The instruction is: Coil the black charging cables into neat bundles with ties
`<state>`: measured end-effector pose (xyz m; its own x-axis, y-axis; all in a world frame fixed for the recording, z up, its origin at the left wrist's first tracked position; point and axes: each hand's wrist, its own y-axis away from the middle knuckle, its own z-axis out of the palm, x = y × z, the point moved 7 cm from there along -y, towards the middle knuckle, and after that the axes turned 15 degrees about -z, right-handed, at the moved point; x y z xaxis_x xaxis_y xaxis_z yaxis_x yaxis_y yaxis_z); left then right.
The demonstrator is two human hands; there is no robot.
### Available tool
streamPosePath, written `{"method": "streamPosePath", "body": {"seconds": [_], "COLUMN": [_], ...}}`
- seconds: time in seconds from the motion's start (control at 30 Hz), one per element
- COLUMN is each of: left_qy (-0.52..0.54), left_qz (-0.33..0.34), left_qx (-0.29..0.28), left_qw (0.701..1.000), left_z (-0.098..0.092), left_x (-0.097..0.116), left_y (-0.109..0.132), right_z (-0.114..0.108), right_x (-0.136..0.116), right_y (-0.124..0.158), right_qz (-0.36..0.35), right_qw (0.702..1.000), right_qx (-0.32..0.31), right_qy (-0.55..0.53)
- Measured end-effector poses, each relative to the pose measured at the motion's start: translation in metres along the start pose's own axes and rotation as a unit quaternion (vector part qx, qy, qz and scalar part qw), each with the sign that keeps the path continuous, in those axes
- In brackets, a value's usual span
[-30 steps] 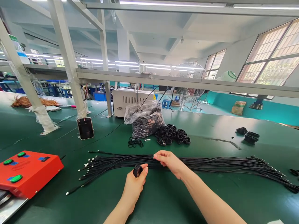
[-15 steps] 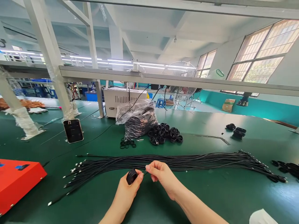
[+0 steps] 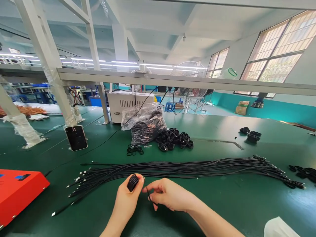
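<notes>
My left hand (image 3: 127, 194) is closed around a coiled black cable (image 3: 133, 182), its loops showing above the fingers. Just to the right, my right hand (image 3: 168, 194) has a thin black strand (image 3: 149, 195) between thumb and fingers. Whether that strand is the cable's tail or a separate band, I cannot make out. Behind both hands, a long bundle of straight black cables (image 3: 172, 168) lies across the table, with pale connector tips at its left end.
Coiled cables (image 3: 172, 140) are piled beside a clear plastic bag (image 3: 148, 126). Small black loops (image 3: 134, 150) lie in front of it. A phone (image 3: 76, 138) leans on a post at left. A red machine (image 3: 22, 194) stands at the near left; more black pieces (image 3: 306, 172) lie far right.
My left hand has shifted slightly left and up with the coil. My right hand has turned and lowered, its fingers more spread, and the thin black strand now hangs at them.
</notes>
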<state>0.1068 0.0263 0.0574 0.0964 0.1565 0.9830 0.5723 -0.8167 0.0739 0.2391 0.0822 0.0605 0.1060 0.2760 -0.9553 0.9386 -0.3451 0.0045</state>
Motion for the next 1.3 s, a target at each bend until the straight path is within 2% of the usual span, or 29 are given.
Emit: {"method": "streamPosePath", "body": {"seconds": [0.07, 0.2, 0.27, 0.37, 0.43, 0.57, 0.63, 0.73, 0.83, 1.07, 1.17, 1.3], "left_qy": [-0.017, -0.048, -0.077, -0.124, -0.121, -0.001, 0.072, 0.144, 0.151, 0.102, 0.104, 0.115], "left_qz": [-0.004, -0.021, -0.027, -0.019, -0.019, -0.027, -0.066, -0.148, -0.166, -0.122, -0.113, -0.125], "left_qx": [-0.036, -0.06, -0.068, -0.092, -0.109, -0.142, -0.117, -0.082, -0.089, -0.071, -0.054, -0.069], "left_qw": [0.999, 0.997, 0.994, 0.988, 0.987, 0.99, 0.988, 0.975, 0.97, 0.985, 0.987, 0.983], "left_z": [0.01, 0.015, 0.016, 0.021, 0.025, 0.031, 0.03, 0.029, 0.032, 0.026, 0.023, 0.028], "left_x": [0.0, -0.009, -0.016, -0.02, -0.017, -0.003, -0.004, -0.02, -0.032, -0.035, -0.028, -0.018], "left_y": [0.001, -0.002, -0.001, 0.008, 0.015, 0.02, 0.016, 0.008, 0.005, 0.013, 0.013, 0.011], "right_z": [-0.01, -0.027, -0.021, -0.003, 0.004, -0.002, -0.013, -0.023, -0.015, 0.029, 0.022, -0.011], "right_x": [-0.003, -0.019, -0.029, -0.036, -0.036, -0.036, -0.038, -0.038, -0.041, -0.051, -0.049, -0.037], "right_y": [0.004, 0.009, 0.007, 0.002, 0.001, 0.003, 0.005, 0.006, 0.005, 0.005, 0.006, 0.005], "right_qz": [0.002, -0.009, -0.023, -0.018, -0.011, -0.071, -0.102, -0.113, -0.122, -0.179, -0.181, -0.129], "right_qw": [0.999, 0.984, 0.96, 0.906, 0.891, 0.944, 0.961, 0.967, 0.966, 0.958, 0.959, 0.975], "right_qx": [-0.001, 0.068, 0.084, 0.087, 0.088, 0.074, 0.079, 0.081, 0.067, 0.044, 0.037, 0.064], "right_qy": [0.041, 0.167, 0.266, 0.415, 0.446, 0.313, 0.244, 0.213, 0.22, 0.221, 0.214, 0.168]}}
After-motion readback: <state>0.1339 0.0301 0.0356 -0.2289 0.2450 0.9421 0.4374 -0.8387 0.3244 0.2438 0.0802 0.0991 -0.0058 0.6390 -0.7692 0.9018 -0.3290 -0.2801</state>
